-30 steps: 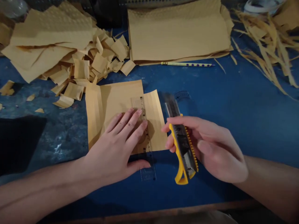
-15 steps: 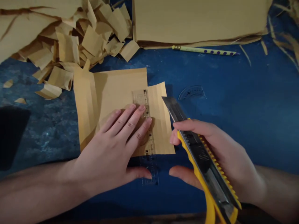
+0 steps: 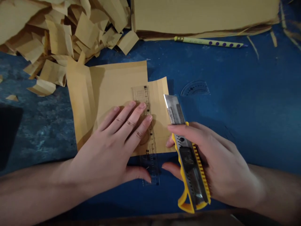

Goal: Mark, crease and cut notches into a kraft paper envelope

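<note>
My left hand (image 3: 113, 141) lies flat with fingers spread, pressing a clear plastic ruler (image 3: 150, 147) onto a creased sheet of brown paper (image 3: 117, 80). The ruler stands nearly upright in the view, and its near end reaches past the paper's front edge. A notch shows in the sheet's upper right corner. In my right hand (image 3: 211, 160) is a yellow box cutter (image 3: 188, 157) with its blade out. The blade tip points away from me, over or beside the paper's right edge; whether it touches I cannot tell. My palm partly hides the ruler and the paper.
A heap of cut brown paper pieces (image 3: 87, 29) fills the upper left. At the back lies a stack of brown paper (image 3: 202, 15), with a dotted pencil (image 3: 209, 42) before it. A clear protractor (image 3: 195, 88) rests on the blue table (image 3: 254, 119) at right.
The box cutter has turned more upright, its handle end swinging left, and its blade face now shows. My left hand and the ruler keep their place on the paper. The view has shifted slightly.
</note>
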{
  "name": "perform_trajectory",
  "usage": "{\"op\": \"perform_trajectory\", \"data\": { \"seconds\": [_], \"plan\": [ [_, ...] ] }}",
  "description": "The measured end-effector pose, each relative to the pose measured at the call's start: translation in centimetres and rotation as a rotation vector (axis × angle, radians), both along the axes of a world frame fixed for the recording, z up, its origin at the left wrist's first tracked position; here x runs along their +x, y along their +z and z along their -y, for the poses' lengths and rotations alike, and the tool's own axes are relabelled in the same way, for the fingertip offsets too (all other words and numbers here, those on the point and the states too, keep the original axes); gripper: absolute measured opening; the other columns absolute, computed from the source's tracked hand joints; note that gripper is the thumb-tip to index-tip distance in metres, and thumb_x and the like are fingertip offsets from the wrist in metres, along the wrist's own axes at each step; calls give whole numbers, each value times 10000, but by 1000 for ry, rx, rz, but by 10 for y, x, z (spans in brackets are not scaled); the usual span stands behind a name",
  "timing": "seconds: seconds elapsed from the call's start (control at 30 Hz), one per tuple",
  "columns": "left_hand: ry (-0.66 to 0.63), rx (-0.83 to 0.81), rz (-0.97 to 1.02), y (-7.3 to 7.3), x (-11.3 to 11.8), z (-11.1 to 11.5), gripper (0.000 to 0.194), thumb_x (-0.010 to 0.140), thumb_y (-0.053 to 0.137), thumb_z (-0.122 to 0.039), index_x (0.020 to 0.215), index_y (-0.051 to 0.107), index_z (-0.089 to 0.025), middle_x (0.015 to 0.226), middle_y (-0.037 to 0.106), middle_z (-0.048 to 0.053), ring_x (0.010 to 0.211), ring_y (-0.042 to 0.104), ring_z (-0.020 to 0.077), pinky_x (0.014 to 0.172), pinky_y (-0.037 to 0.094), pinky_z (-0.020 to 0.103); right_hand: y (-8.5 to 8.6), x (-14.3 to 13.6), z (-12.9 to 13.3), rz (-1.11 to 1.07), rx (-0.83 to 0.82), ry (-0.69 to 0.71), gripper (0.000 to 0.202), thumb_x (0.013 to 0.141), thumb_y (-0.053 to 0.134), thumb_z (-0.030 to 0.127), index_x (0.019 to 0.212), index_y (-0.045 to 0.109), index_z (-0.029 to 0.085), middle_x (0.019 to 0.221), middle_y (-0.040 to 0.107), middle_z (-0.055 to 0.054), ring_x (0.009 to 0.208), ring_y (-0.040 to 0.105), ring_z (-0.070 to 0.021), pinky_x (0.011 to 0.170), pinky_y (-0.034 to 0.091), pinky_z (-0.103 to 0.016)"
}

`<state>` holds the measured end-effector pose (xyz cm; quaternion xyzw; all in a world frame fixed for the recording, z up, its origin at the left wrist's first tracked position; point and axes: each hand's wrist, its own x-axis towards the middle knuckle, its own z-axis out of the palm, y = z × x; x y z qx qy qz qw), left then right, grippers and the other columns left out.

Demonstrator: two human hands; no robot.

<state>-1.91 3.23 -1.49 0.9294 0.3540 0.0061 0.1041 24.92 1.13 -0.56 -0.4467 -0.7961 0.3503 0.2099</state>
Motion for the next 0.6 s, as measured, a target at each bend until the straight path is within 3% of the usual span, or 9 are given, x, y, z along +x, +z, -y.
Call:
{"op": "perform_trajectory", "data": {
  "seconds": [0.2, 0.4, 0.6],
  "plan": [
    [33, -38, -8, 1, 2, 0, 1191, 834, 531, -947, 1696, 302, -158, 1779, 283, 207, 1646, 255, 471, 1338, 239, 646, 0, -5, 1, 30, 107, 19, 639, 967, 777, 269, 1519, 458, 223, 1133, 721, -44, 992, 725, -217, 958, 656, -320],
    [53, -59, -7, 0, 2, 1, 1196, 805, 566, -951, 1690, 334, -180, 1777, 295, 196, 1639, 263, 485, 1332, 244, 665, -1, -10, 4, 103, 149, -2, 582, 1009, 717, 352, 1527, 477, 238, 1179, 736, -93, 1064, 727, -281, 945, 671, -410],
    [-5, 41, 2, 0, 1, 2, 1268, 833, 551, -932, 1665, 301, -9, 1749, 308, 275, 1637, 276, 462, 1339, 234, 611, -3, -10, 3, 65, 147, -1, 598, 991, 730, 299, 1525, 472, 217, 1191, 720, -103, 1076, 721, -273, 960, 664, -353]
  ]
}}
